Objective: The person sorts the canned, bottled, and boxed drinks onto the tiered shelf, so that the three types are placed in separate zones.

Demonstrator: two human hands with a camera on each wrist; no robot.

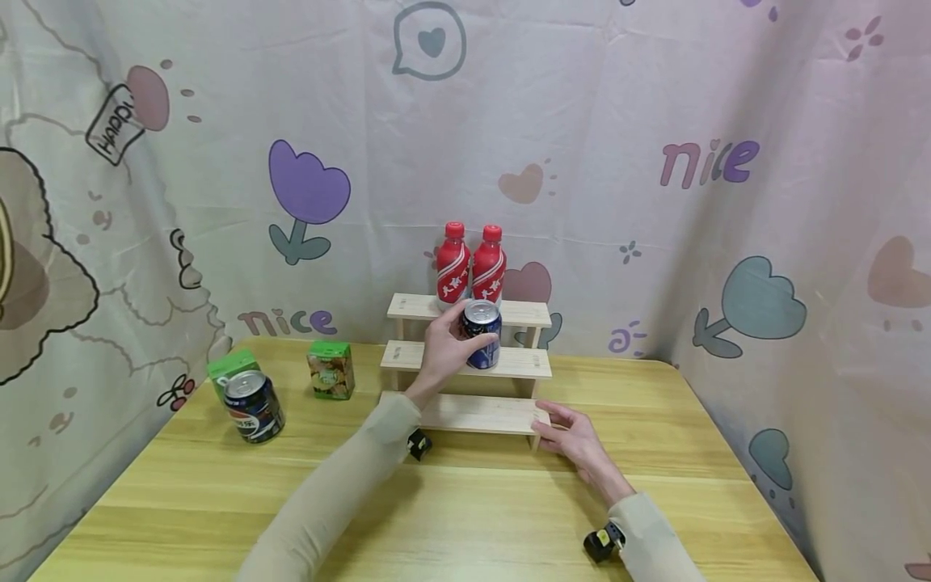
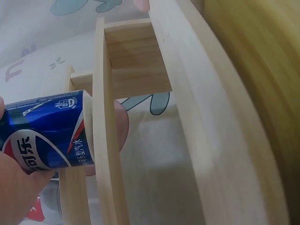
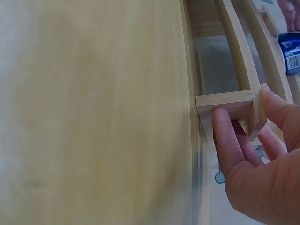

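A three-step wooden shelf (image 1: pixel 473 414) stands on the table. My left hand (image 1: pixel 445 349) grips a dark blue soda can (image 1: pixel 482 335) with thumb and fingers around its side. The can is upright at the middle step, and in the left wrist view the blue can (image 2: pixel 47 131) has its base right at that step's edge. My right hand (image 1: pixel 575 440) holds the right end of the lowest step; in the right wrist view its thumb lies on the board (image 3: pixel 255 105) and fingers press the side support. Two red bottles (image 1: pixel 453 263) with red caps stand on the top step.
At the table's left stands another dark soda can (image 1: pixel 254 408), in front of a green box (image 1: pixel 231 364). A second green and brown box (image 1: pixel 330 370) is between them and the shelf. A printed curtain (image 1: pixel 582 97) hangs behind the table (image 1: pixel 494 509).
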